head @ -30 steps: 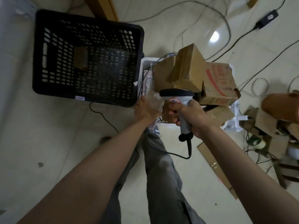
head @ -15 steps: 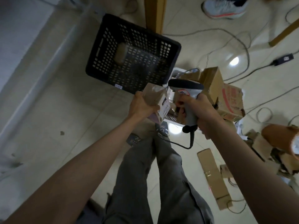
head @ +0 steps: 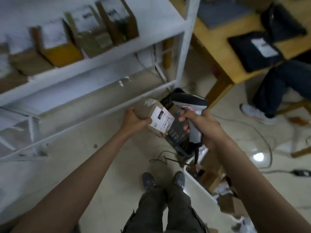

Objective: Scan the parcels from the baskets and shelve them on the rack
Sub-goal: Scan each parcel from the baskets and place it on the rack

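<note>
Here, in the head view, the left hand (head: pixel 134 119) grips a small cardboard parcel (head: pixel 155 119), its white label facing up, while the right hand (head: pixel 204 127) is curled round the handle of a grey scanner (head: pixel 190 105) just beside it at 3 o'clock. The white rack (head: pixel 94 68), with blurred parcels on its shelf, lies toward 10 o'clock, and a black basket (head: pixel 176 133) sits on the floor beneath both hands.

Parcels on the white rack (head: pixel 94 64), upper shelf: at least four, blurred. Parcel in hand beside the rack: one (head: pixel 157 119). Handheld scanner: one (head: pixel 191 113). Baskets right of the rack: two, one black (head: pixel 178 137), one white (head: pixel 200 185). Hands: two.
</note>
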The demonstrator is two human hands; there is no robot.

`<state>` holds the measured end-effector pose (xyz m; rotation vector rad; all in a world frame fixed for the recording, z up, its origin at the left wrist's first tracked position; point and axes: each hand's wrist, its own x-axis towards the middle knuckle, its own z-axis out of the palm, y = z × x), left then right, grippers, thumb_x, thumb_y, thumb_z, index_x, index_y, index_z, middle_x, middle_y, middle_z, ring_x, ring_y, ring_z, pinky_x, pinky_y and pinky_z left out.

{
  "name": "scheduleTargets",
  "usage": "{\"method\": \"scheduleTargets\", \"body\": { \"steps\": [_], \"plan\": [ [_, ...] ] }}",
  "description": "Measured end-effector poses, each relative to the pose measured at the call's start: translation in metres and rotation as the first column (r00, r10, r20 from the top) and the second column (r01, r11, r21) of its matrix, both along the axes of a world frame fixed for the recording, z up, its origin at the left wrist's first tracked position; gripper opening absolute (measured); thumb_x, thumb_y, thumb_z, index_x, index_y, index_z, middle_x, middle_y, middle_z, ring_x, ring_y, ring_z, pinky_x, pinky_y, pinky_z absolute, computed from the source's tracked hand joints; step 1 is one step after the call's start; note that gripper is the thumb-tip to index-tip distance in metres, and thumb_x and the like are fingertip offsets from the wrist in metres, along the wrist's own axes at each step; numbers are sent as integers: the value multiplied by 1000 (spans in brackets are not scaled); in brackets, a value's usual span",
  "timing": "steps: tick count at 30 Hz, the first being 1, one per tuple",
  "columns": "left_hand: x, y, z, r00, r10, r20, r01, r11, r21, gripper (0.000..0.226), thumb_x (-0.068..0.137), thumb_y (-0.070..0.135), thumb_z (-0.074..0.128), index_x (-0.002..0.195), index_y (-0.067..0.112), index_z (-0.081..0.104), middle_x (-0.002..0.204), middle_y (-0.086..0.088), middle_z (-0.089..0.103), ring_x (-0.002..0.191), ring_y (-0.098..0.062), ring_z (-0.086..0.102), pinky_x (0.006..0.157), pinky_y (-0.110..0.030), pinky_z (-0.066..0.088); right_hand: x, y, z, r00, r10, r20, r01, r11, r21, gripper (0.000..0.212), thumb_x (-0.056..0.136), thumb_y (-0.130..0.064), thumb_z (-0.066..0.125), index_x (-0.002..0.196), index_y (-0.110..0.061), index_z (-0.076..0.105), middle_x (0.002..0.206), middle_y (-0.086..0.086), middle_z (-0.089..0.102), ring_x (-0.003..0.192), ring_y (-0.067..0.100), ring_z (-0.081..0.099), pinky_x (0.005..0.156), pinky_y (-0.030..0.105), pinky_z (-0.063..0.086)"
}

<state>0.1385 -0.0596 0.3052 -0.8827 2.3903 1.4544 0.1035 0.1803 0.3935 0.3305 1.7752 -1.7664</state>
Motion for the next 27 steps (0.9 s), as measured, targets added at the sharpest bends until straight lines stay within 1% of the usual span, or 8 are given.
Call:
{"method": "scheduleTargets", "body": {
  "steps": [2,5,9,14,17,22,25,27],
  "plan": [
    [4,-24,35,997,68,-38,-68,998,17,73,57,34,79,121,6,56,113,-3,61,96,-14,65,71,-22,53,-7,-19,28,997,61,-45,-63,998,-31,3,93,-9,68,90,-9,70,71,4,71,51,13,56,47,23,48],
    [12,-56,75,980,166,-109,-161,986,52,58,73,22,85,120,16,52,106,8,62,86,-1,61,63,-12,48,-18,-43,64,977,160,-144,-164,986,-13,6,93,-13,69,97,-8,70,78,5,74,51,12,58,48,24,49],
    [25,-91,129,951,273,-142,-260,960,103,68,78,28,82,135,13,48,126,-4,60,108,-17,63,99,-36,53,-30,-64,103,906,297,-300,-286,955,82,7,90,-12,69,93,-6,71,70,2,73,51,13,59,48,25,49],
    [36,-122,202,909,349,-230,-351,936,34,92,49,60,75,131,25,53,128,0,62,114,-21,62,104,-44,50,-34,-78,139,766,453,-456,-413,890,190,7,93,-13,71,94,-6,71,74,20,70,56,21,62,56,34,52],
    [36,-137,240,877,378,-296,-394,919,6,100,52,59,77,140,18,52,134,-4,61,120,-22,60,108,-43,47,-28,-82,151,660,515,-547,-434,856,281,10,91,-15,74,87,-6,72,71,19,73,56,24,65,57,33,53],
    [37,-141,288,830,402,-386,-445,895,-23,56,76,42,79,124,21,58,123,-3,67,106,-16,65,88,-30,52,-25,-89,161,523,603,-602,-432,796,423,25,89,-17,75,66,-12,66,51,6,66,44,10,59,51,23,48],
    [37,-138,304,811,412,-416,-474,879,-54,61,78,41,77,130,17,56,124,-3,64,113,-20,61,101,-38,50,-30,-92,167,481,617,-623,-420,785,454,21,89,-19,75,74,-6,69,54,7,68,47,13,62,55,29,51],
    [36,-137,311,797,417,-437,-488,871,-60,59,80,38,76,131,16,56,124,-3,63,113,-20,61,97,-37,51,-36,-94,172,449,623,-641,-430,779,455,18,90,-18,74,77,-7,68,52,2,66,45,10,61,55,28,49]
  ]
}}
